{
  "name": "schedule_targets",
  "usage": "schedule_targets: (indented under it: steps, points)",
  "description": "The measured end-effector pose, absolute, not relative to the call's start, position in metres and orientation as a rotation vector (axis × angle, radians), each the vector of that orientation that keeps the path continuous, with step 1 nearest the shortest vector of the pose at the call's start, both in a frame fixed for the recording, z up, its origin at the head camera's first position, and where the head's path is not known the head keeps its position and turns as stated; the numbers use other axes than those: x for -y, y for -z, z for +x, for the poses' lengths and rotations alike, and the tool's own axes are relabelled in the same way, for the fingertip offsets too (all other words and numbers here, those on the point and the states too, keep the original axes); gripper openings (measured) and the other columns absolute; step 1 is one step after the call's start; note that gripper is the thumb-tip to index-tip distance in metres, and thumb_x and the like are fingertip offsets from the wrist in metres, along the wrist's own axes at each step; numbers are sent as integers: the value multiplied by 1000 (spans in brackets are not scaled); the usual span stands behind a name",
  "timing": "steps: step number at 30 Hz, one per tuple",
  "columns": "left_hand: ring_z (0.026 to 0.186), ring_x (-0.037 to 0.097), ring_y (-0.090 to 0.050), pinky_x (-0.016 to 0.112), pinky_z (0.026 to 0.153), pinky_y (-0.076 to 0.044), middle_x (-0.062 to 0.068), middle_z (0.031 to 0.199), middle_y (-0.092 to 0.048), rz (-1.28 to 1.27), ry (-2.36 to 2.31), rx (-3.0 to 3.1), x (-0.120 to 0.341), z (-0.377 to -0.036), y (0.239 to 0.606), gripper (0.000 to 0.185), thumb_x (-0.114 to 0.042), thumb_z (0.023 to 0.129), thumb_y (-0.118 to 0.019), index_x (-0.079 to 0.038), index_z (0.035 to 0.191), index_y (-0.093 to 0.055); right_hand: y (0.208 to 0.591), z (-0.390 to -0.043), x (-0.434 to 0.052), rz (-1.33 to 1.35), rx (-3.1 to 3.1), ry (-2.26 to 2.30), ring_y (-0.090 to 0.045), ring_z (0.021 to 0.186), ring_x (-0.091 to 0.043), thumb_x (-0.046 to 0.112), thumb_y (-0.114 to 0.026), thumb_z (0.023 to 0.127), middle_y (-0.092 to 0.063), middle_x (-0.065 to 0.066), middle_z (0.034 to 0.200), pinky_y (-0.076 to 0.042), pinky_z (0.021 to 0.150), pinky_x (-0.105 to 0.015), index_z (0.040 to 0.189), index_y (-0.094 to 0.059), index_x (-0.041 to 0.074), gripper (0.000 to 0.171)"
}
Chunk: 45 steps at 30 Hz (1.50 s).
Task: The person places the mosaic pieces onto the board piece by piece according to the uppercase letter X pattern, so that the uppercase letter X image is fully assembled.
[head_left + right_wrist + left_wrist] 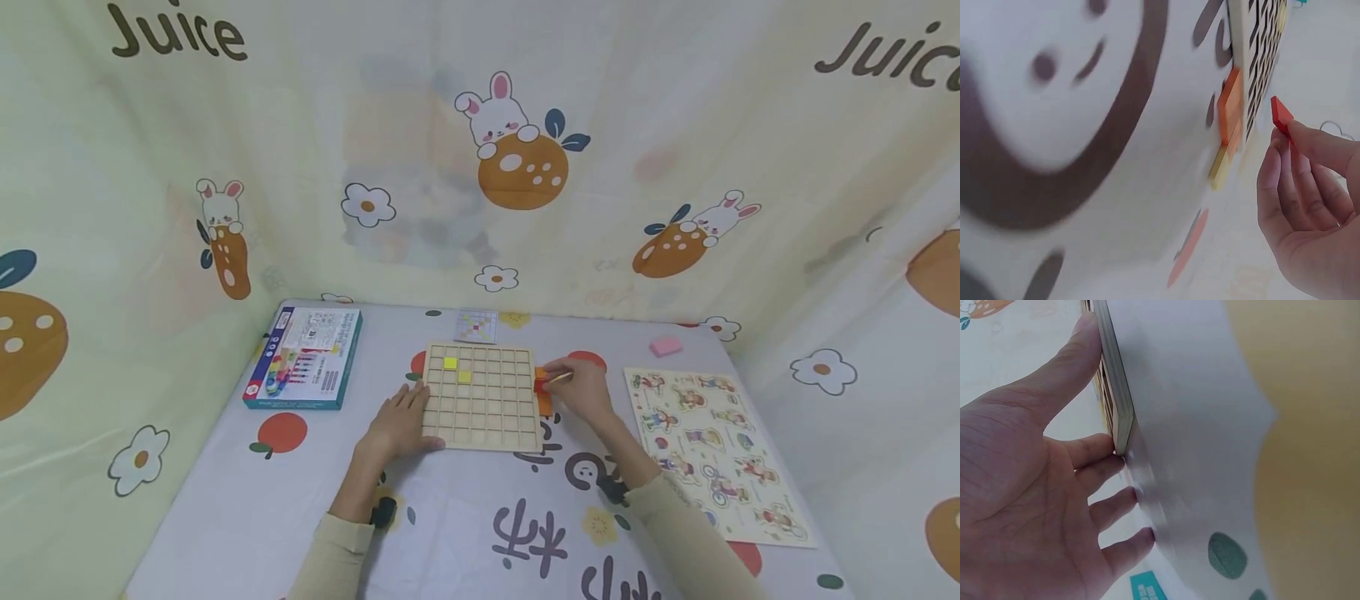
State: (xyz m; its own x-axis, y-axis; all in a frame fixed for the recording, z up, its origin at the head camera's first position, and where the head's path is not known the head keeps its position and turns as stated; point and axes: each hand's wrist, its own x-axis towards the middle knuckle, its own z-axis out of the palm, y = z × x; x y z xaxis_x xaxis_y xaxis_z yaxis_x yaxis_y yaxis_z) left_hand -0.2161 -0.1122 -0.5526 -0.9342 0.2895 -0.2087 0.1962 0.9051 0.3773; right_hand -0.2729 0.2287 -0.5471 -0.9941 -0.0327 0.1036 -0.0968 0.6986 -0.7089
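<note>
A square wooden grid board (487,417) lies on the table, with a yellow tile (450,363) and a second yellow tile (465,377) in its upper-left cells, diagonal to each other. My left hand (397,425) steadies the board's near left corner, fingers fairly straight along the left side and thumb at the near edge. At the right edge, my right hand (581,387) pinches a small red tile (1280,115) between thumb and fingertips, above the table. Orange tiles (1230,106) and a yellow piece (1219,167) lie against the board's right side.
Behind the board is a small pattern card (476,326). A boxed set (307,358) lies at the left. To the right are a picture puzzle board (705,446) and a pink block (666,346). Printed curtains (420,250) enclose the table.
</note>
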Motion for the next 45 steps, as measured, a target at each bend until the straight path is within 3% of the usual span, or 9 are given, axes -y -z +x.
schedule_targets:
  steps: [5,11,20,31,45]
  points:
    - [158,40,-19,59,126,-23,16,172,-24,357,-509,-2809,113,-218,551,103,-50,87,-82,-2,163,-30,547,-278,-206,123,2808,-1225,-73,80,-20,9,-86,85,-78,1,91,-58,65,-29,110,-80,12,26]
    - [158,40,-18,60,126,-23,16,172,-23,358,-517,-2810,112,-220,553,103,-50,87,-82,-2,163,-30,550,-285,-184,199,2783,-1254,-72,79,-19,9,-87,84,-77,3,87,-60,72,-35,109,-81,10,25]
    - [159,39,-18,58,127,-21,15,172,-23,344,-501,-2787,113,-218,553,103,-50,88,-81,-3,164,-30,555,-285,-156,250,2773,-1394,-74,79,-19,6,-86,84,-78,0,89,-62,72,-35,108,-80,8,25]
    - [158,40,-18,59,126,-23,15,172,-23,351,-511,-2792,111,-219,555,103,-50,87,-82,-3,163,-30,567,-290,-138,152,2871,-1392,-71,76,-13,11,-85,86,-75,7,88,-59,66,-29,107,-80,14,22]
    - [158,42,-19,61,126,-22,18,171,-26,354,-545,-2802,111,-217,556,100,-45,88,-83,-1,162,-32,575,-293,-130,258,2886,-1285,-70,81,-11,7,-83,87,-75,9,84,-60,80,-35,101,-81,15,16]
